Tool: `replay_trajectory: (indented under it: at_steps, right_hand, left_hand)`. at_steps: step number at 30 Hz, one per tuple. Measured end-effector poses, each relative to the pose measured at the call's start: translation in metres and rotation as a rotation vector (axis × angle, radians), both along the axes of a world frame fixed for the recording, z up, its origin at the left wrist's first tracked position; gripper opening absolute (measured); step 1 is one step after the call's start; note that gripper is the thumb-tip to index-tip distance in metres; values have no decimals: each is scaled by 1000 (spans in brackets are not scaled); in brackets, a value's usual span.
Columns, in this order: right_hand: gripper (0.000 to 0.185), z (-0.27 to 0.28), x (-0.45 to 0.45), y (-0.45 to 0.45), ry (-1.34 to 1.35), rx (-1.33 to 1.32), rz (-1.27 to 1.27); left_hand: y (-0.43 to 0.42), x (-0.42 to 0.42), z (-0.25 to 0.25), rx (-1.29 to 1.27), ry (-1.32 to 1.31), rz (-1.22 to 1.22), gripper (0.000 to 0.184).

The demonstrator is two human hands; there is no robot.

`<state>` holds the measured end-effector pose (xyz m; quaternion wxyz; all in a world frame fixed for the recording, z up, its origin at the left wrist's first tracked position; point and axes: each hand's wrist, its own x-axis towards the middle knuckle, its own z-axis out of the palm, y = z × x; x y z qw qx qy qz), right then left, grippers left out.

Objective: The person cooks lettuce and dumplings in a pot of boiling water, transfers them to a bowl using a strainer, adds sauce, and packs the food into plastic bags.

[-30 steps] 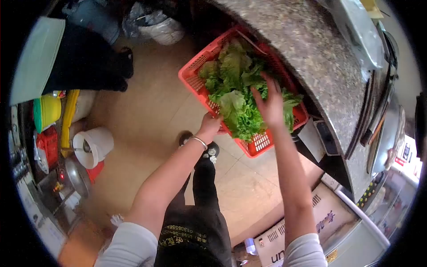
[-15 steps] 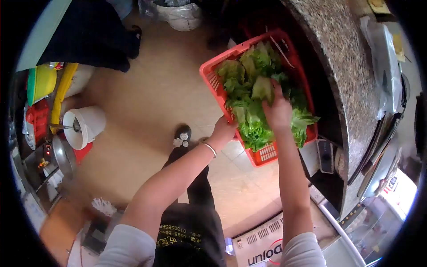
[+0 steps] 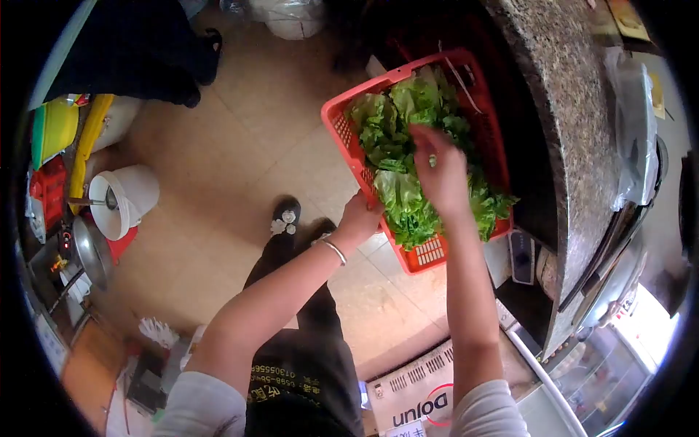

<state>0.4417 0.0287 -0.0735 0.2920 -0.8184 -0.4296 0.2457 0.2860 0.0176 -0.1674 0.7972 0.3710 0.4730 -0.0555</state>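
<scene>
A red plastic basket (image 3: 341,120) full of green leafy lettuce (image 3: 400,193) is at the centre right, partly under the stone counter's edge. My left hand (image 3: 360,218), with a bracelet on its wrist, grips the near left rim of the basket, its fingertips partly hidden by the rim. Over the middle of the leaves is my right hand (image 3: 440,171), its fingers bent and blurred. A small bit of green shows by its palm; whether the fingers hold a leaf is unclear.
A speckled stone counter (image 3: 582,124) runs along the right. At the left stand a white bucket (image 3: 138,195) with a ladle and a metal lid (image 3: 91,251). A person in dark clothes (image 3: 138,54) is at the upper left. A Dojun box (image 3: 415,386) lies at the bottom.
My right hand has moved from the right part of the leaves over their middle, and the leaf it held half a second ago no longer shows. My left hand has stayed on the rim while the view shifted.
</scene>
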Motion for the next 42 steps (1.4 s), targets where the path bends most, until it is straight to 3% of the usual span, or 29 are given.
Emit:
replay_trajectory:
  at_steps: [1, 2, 3, 5, 7, 9, 11, 12, 14, 15, 17, 20, 22, 25, 28, 30, 33, 34, 39, 42]
  right_hand:
    - [30, -32, 9, 15, -17, 9, 1]
    - [35, -61, 19, 27, -260, 28, 69]
    - [50, -104, 32, 36, -431, -279, 44]
    - [64, -114, 37, 48, -405, -384, -56]
    - [72, -121, 36, 48, -798, -389, -129]
    - [75, -111, 50, 56, -698, -544, -106]
    - [71, -102, 71, 57, -225, -851, -242]
    - [71, -93, 83, 49, -234, -855, -237]
    - [68, -69, 92, 21, 72, -324, -269]
    - [68, -55, 88, 14, 64, -328, -264]
    - [62, -26, 80, -6, 665, -256, -638]
    - [63, -26, 85, -47, 817, -119, -537]
    - [60, -31, 85, -67, 848, -137, -639]
    - [54, -25, 78, -71, 843, 22, -626]
    - [46, -11, 68, -82, 834, 236, -786]
    - [47, -12, 73, -107, 1085, 380, -804]
    - [46, -3, 63, -99, 1007, 361, -773]
    - [48, 5, 56, -86, 910, 208, -855]
    - [52, -15, 59, -35, 728, 84, -321]
    - [50, -30, 56, -12, 761, 12, -313]
  left_hand:
    - [-1, -1, -3, 8, -19, 18, 29]
    - [-1, 0, -5, 10, -20, 20, 29]
    - [-2, 0, -6, 46, -17, 15, 29]
    - [-3, 0, -7, 82, -11, 8, 29]
    - [-2, 3, -8, 219, -33, -18, 27]
    - [-1, 5, -11, 334, -15, -52, 24]
    - [0, 5, -8, 356, -26, -50, 22]
    - [1, 7, -2, 369, -26, -38, 21]
    - [7, 9, 9, 397, -17, -47, 21]
    - [10, 9, 12, 412, -6, -69, 21]
    - [7, 8, 10, 415, -21, -44, 22]
    - [2, 8, 3, 377, -57, -18, 24]
    - [2, 8, 2, 335, -78, -12, 25]
    - [5, 8, 7, 238, -44, -43, 27]
    - [4, 8, 4, 275, -43, -59, 29]
    - [1, 7, -2, 293, -60, -58, 31]
    - [2, 6, -3, 288, -59, -72, 34]
    - [2, 6, -1, 282, -50, -81, 35]
    - [2, 7, 5, 221, -51, -10, 33]
    - [2, 8, 6, 153, -39, 54, 33]
